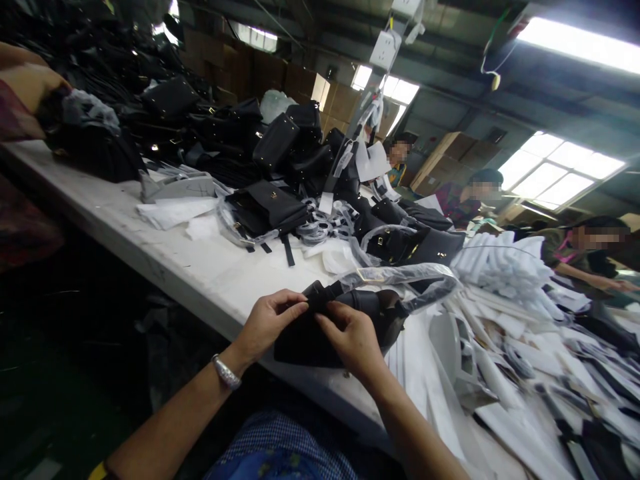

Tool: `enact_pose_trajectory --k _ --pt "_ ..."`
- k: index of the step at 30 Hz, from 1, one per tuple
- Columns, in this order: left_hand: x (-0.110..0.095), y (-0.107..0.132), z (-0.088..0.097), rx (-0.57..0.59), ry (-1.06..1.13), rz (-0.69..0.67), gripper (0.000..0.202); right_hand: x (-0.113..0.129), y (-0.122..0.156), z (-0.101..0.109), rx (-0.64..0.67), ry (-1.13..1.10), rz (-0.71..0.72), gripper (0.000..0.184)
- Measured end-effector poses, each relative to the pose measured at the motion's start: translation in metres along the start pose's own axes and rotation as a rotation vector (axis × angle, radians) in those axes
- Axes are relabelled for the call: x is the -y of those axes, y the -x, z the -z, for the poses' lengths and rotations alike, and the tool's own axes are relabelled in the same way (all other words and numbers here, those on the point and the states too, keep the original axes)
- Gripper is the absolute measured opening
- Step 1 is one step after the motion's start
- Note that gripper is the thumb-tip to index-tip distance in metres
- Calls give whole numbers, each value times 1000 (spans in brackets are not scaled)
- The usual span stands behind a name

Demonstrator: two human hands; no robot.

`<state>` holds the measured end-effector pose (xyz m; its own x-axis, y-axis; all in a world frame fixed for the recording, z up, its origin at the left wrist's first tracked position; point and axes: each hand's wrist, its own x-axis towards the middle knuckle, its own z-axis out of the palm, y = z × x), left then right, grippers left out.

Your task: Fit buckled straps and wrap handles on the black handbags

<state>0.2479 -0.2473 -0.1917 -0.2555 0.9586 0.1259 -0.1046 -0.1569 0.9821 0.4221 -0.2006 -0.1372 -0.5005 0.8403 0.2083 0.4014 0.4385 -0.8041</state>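
Observation:
A black handbag (307, 343) stands at the near edge of the white table, right in front of me. Its handle (430, 277) is wrapped in clear plastic and arches away to the right. My left hand (273, 320) pinches the bag's upper edge on its left side, thumb and fingers pressed together. Close beside it, my right hand (353, 333) also has its thumb and fingers closed on the bag's top edge. Between the fingertips the black material is dark, so the exact part gripped is hard to make out. A silver bracelet (227, 372) circles my left wrist.
Another black bag (270, 210) lies beyond, with a heap of black bags (277, 143) behind it. White foam rolls (505, 267) and loose strips (520, 427) cover the right side. A post with a socket box (385, 50) rises mid-table. Co-workers (585, 250) sit at right; another person's arm (30, 80) is at left.

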Motion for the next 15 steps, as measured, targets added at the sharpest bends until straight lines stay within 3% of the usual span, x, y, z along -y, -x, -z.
enact_pose_trajectory --k 9,15 --pt "-5 -2 11 175 -41 -7 29 6 3 -6 -20 -56 -109 28" --pt "-4 -3 10 148 16 -19 27 7 -2 -10 -71 61 -118 27"
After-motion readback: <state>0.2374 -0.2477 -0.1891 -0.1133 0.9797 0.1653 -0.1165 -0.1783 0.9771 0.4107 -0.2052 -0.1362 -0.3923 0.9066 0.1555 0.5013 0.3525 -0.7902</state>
